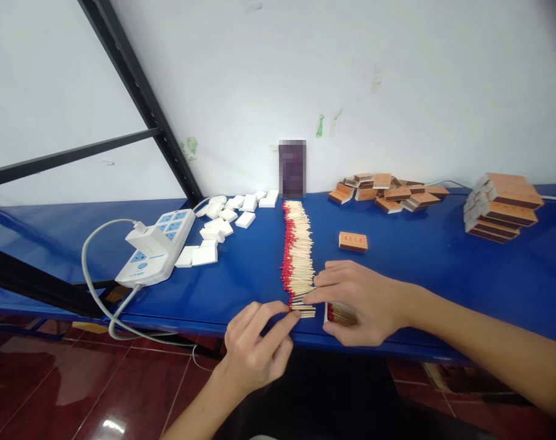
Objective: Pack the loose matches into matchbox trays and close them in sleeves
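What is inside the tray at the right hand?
The tray holds matches, their red heads toward its left end. The right hand covers part of it, so its far contents and how full it is cannot be seen.

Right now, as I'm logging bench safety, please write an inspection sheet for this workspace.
Surface: blue tabletop, glossy.
Job's things: a row of red-headed matches, heads leftward; more matches in a tray.
Clutter: white box-shaped pieces, left; loose orange matchboxes and a stack of matchboxes, right.
Hands: left hand at the row's near end; right hand around the tray.
Cables: white cable by the power strip, drooping past the front edge.
Surroundings: black metal frame, pale wall, red tiled floor.
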A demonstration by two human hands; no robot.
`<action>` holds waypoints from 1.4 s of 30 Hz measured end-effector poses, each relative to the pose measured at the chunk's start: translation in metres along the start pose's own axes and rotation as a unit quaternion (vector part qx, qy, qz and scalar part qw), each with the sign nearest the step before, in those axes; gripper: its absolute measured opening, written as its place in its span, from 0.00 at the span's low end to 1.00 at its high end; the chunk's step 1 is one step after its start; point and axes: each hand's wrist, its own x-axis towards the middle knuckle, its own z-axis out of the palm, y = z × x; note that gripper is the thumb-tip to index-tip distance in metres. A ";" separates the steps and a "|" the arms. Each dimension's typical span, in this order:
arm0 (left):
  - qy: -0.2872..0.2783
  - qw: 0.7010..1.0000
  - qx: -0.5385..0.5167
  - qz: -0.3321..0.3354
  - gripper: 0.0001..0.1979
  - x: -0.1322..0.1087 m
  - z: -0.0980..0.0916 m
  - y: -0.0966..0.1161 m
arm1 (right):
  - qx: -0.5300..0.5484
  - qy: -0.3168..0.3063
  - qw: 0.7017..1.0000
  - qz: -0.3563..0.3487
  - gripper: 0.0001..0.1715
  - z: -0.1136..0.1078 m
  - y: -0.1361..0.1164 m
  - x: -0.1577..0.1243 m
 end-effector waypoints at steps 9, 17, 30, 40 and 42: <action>-0.006 1.000 0.002 -0.003 0.15 0.001 0.000 0.001 | 0.022 -0.020 1.000 -0.008 0.16 0.002 -0.006 0.000; 0.002 1.000 0.005 -0.005 0.15 -0.001 0.000 0.000 | 0.008 -0.030 0.999 -0.007 0.18 0.005 -0.005 0.001; -0.006 0.998 0.000 -0.058 0.16 0.000 0.001 0.001 | -0.011 -0.031 0.999 -0.017 0.16 0.004 -0.006 0.001; -0.005 0.996 0.009 -0.088 0.17 0.002 0.001 0.003 | -0.008 -0.034 0.999 0.007 0.21 0.002 -0.007 0.002; -0.014 0.996 0.012 -0.093 0.17 0.002 0.001 0.003 | -0.012 -0.034 0.999 0.000 0.19 0.003 -0.007 0.003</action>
